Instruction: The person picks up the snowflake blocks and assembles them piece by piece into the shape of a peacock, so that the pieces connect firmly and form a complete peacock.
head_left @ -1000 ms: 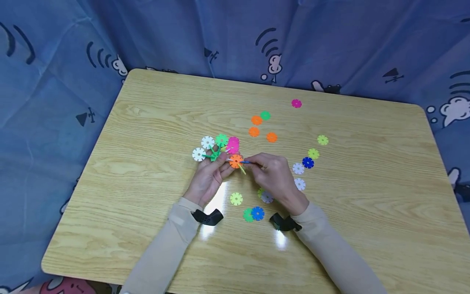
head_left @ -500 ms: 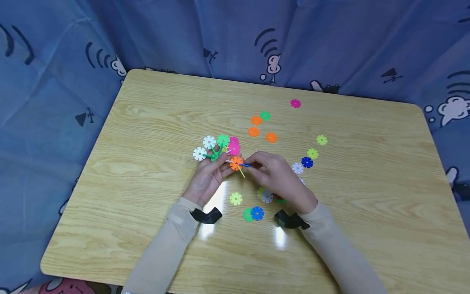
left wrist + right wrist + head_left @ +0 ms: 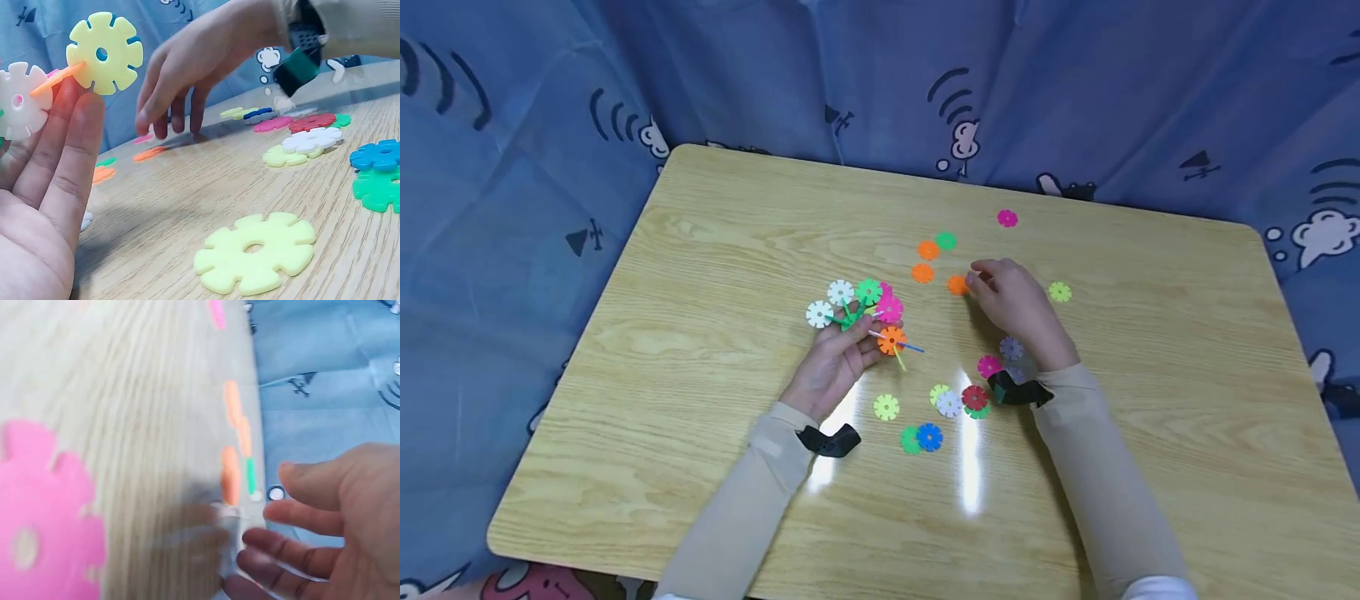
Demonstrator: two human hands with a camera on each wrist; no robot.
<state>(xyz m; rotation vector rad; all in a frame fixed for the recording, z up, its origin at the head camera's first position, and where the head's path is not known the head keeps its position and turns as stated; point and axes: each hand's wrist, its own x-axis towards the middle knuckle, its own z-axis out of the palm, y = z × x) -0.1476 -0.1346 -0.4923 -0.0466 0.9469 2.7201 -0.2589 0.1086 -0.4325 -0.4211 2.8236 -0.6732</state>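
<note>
My left hand (image 3: 833, 367) holds a cluster of interlocked plastic snowflake discs (image 3: 892, 340) in white, green, pink, orange, yellow and blue, with the thumb lying over it. Up close in the left wrist view, a pale yellow disc (image 3: 105, 53) and a milky white disc (image 3: 22, 100) of this cluster stand by the fingertips, joined by an orange one seen edge-on. My right hand (image 3: 1022, 312) is over the table with nothing in it, its fingers loosely bent and spread in the right wrist view. Its fingertips are right beside a loose orange disc (image 3: 957, 286).
Loose discs lie about the wooden table (image 3: 700, 250): orange and green ones (image 3: 946, 241) further back, a magenta one (image 3: 1007, 218) near the far edge. A red disc (image 3: 974, 397) overlaps others in front, beside a blue disc (image 3: 929, 437). A blue curtain (image 3: 880, 83) hangs behind.
My right hand has left the cluster and moved right and away from me, uncovering red and magenta discs on the table. The left hand still holds the cluster, nearly in place.
</note>
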